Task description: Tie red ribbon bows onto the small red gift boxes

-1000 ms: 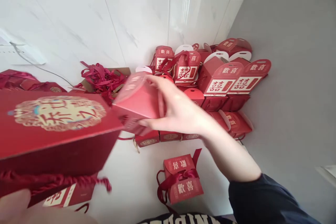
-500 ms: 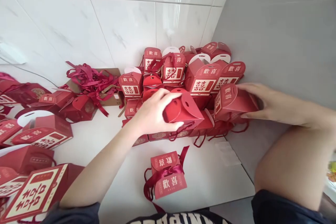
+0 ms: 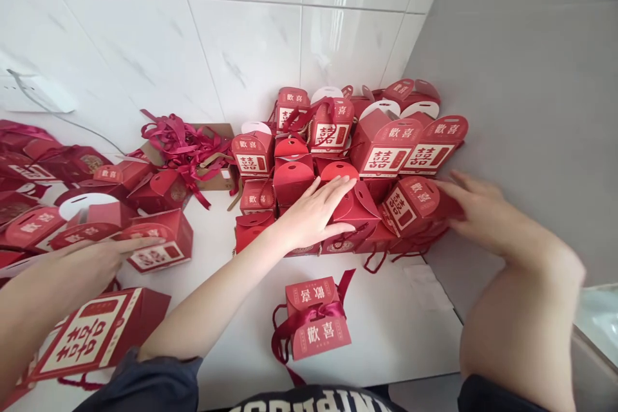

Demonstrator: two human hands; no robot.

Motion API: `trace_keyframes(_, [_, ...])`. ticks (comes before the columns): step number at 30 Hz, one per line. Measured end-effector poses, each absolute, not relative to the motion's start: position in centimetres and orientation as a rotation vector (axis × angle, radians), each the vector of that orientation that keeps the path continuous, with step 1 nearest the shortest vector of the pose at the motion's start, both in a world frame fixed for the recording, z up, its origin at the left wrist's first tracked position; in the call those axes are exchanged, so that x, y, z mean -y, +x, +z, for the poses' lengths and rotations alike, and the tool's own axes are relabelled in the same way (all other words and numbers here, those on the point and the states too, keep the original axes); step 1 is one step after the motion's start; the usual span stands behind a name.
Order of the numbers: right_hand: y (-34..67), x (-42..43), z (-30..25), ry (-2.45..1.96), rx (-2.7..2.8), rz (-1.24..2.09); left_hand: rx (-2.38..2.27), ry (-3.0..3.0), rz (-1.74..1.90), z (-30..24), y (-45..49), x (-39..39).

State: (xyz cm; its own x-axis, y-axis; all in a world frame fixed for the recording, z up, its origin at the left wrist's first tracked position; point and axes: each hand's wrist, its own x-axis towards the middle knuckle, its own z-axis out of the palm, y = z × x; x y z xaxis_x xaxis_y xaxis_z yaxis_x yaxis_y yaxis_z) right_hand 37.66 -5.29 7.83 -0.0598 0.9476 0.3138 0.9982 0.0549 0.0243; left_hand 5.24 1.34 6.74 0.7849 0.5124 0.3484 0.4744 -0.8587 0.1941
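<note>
My left hand [image 3: 313,214] lies with fingers stretched out over a red gift box [image 3: 363,205], which sits in the front of the pile. Its fingertips are at the top flaps and the thumb is by the near side. On the right, my right hand [image 3: 483,206] has its fingers apart at the end of another red gift box [image 3: 418,201] with a cream label. That box rests tilted on top of the pile's right end. Nearest to me lies a closed gift box [image 3: 318,328] tied with a dark red satin ribbon [image 3: 316,314].
Another person's hand [image 3: 103,256] reaches in from the left and touches a gift box [image 3: 161,246] among many loose boxes. A cardboard carton [image 3: 219,135] holds loose ribbons [image 3: 176,141]. A tiled wall [image 3: 246,45] and a grey panel [image 3: 512,77] bound the white table [image 3: 226,341].
Both gift boxes in my hands have come down onto the pile, and my fingers have loosened from them. Another person's hand has entered at the left. The view has shifted slightly.
</note>
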Motion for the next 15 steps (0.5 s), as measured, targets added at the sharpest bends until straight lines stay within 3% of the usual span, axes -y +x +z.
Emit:
trace_keyframes(4, [33.6,7.5,10.6,-1.741,1.958,-0.623,-1.004,2.845,0.72,9.1,1.1,2.8])
trace_keyframes(11, [20.5,5.4,13.0,-1.081,2.423,-0.122,-2.13,2.366,1.196,7.3,-9.5,10.6])
trace_keyframes(13, [15.9,3.7,12.6,-0.908,2.554,0.022,-2.623,2.024,0.981,6.2,-12.6,12.4])
trace_keyframes(15, [10.9,1.9,11.9,-0.721,2.662,0.176,-2.851,1.739,0.521,5.2,-15.5,13.8])
